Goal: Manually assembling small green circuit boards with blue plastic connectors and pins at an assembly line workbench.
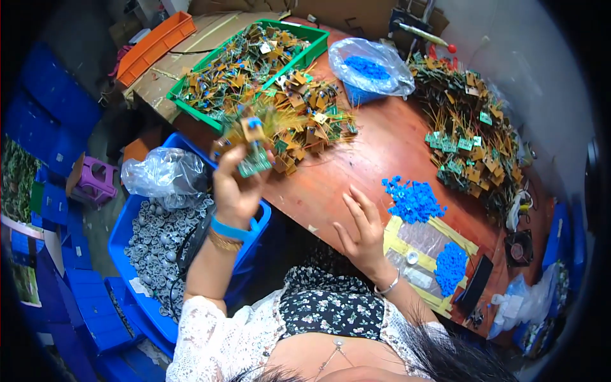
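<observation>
1. Over the left part of the red-brown table (375,140), gripping a cluster of circuit boards (253,163) in the left hand (237,197), thumb and fingers clamped on it; partly blurred.
2. Right behind that cluster, overlapping in view, a heap of loose boards (312,127); cannot tell touching from apart.
3. Near the table's front edge, the right hand (366,239) with fingers parted; cannot tell any contact with the tabletop.
4. Beyond the heap, a green tray (318,46) full of boards; beside it, a clear plastic bag (398,76) of blue pieces.
5. Along the table's right side, a large mound of boards (477,140).
6. Just beyond the right hand, a blue pile (414,200); nearer, a second blue pile (450,268) on a yellow-taped sheet (417,239).
7. Left of the table, a blue tub (245,264) of round grey parts (162,245).
</observation>
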`<state>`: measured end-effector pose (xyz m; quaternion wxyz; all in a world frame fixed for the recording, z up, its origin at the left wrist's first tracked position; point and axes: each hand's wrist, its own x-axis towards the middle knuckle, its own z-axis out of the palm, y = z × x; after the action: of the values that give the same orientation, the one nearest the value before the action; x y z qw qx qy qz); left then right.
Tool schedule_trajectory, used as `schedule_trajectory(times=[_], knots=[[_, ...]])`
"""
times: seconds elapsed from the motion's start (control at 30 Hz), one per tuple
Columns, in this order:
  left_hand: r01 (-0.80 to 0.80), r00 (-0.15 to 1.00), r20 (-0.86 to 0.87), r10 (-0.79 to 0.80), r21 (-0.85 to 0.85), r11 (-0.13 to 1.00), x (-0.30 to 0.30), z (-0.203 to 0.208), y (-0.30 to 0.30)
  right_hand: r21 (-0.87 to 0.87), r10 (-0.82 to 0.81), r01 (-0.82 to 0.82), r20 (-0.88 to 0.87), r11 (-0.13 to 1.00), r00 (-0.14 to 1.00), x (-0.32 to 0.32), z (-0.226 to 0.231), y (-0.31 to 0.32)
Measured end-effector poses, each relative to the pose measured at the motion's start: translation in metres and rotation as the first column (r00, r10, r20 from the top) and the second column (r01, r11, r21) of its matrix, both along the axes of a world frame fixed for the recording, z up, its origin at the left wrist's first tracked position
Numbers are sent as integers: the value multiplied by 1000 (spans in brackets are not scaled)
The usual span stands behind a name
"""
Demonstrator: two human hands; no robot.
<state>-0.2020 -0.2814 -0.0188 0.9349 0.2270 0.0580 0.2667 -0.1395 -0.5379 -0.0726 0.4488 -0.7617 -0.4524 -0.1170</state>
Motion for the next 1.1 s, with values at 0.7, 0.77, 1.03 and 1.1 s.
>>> schedule_trajectory(times=[0.7,0.77,1.03,1.1], knots=[[774,441,-175,880,570,-274,198,-80,268,-227,-201,156,-190,961,961,12,-44,-48],[756,450,-194,872,602,-257,188,-64,283,-197,-125,85,-200,977,972,15,-33,-34],[-3,646,101,757,992,-129,112,-54,145,-38,52,-107,-681,994,731,8,-58,-17],[-54,601,103,792,995,-89,87,-76,144,249,295,-195,-918,949,264,16,-60,7]])
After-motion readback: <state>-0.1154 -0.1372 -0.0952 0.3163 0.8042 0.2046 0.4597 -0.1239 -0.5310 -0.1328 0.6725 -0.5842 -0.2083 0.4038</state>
